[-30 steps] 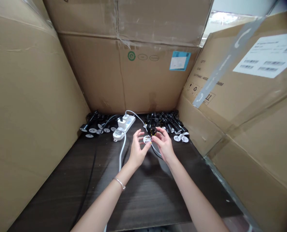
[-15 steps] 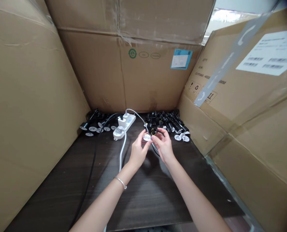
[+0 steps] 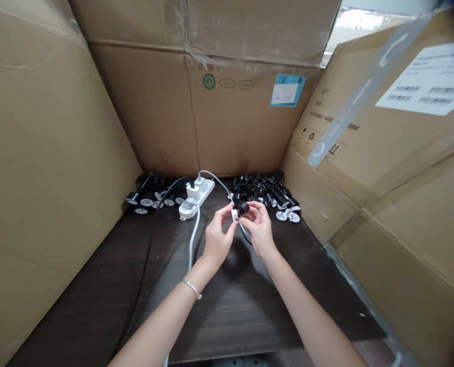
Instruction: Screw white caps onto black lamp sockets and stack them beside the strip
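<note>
Over the dark table, my left hand (image 3: 218,232) pinches a small white part (image 3: 234,215) between thumb and fingertips. My right hand (image 3: 260,227) holds a black round part (image 3: 243,208) with a thin yellow wire, close against the white one. The two parts appear to meet between my fingertips; how they join is too small to make out. A white cable (image 3: 215,178) runs from the power strip (image 3: 202,196) down towards my hands, and a dark cable loop lies beneath them.
Black parts with white discs lie in a left pile (image 3: 150,191) and a right pile (image 3: 267,191). Cardboard boxes wall in the dark table (image 3: 219,316) at the left (image 3: 51,178), back (image 3: 242,127) and right (image 3: 387,193). A black cable (image 3: 145,270) crosses the left side.
The white part has turned from showing its flat round face to a narrower, edge-on look. The black part has rotated too, its open end less visible. Both hands stay nearly in place.
</note>
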The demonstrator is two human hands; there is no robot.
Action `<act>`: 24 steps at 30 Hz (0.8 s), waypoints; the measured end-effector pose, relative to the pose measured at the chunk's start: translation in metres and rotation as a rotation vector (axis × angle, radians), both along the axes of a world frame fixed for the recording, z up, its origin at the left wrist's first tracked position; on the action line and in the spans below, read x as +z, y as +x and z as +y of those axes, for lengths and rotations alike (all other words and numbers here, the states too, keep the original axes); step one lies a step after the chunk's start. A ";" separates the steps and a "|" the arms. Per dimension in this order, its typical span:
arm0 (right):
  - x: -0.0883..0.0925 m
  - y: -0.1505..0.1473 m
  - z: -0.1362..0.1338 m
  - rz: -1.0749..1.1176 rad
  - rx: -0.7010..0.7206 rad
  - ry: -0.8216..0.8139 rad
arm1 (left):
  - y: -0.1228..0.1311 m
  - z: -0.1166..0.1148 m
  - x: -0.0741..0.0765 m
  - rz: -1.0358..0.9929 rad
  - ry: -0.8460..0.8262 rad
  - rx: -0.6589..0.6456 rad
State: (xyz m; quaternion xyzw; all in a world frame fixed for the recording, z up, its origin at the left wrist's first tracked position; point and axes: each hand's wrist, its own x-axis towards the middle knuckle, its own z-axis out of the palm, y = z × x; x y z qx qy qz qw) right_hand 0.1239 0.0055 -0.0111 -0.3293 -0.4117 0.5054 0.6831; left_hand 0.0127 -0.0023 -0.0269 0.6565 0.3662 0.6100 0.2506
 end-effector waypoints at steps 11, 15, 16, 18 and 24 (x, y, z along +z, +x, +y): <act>0.006 -0.001 -0.004 0.198 0.139 -0.112 | -0.005 0.001 0.004 0.168 0.197 0.104; 0.007 -0.002 -0.005 0.218 0.179 -0.137 | -0.007 0.001 0.007 0.175 0.199 0.132; 0.007 -0.002 -0.005 0.222 0.189 -0.144 | -0.008 0.001 0.007 0.173 0.198 0.136; 0.009 -0.001 -0.006 0.228 0.203 -0.157 | -0.008 0.001 0.008 0.171 0.196 0.141; 0.012 0.000 -0.007 0.267 0.248 -0.206 | -0.006 0.001 0.006 0.089 0.173 0.143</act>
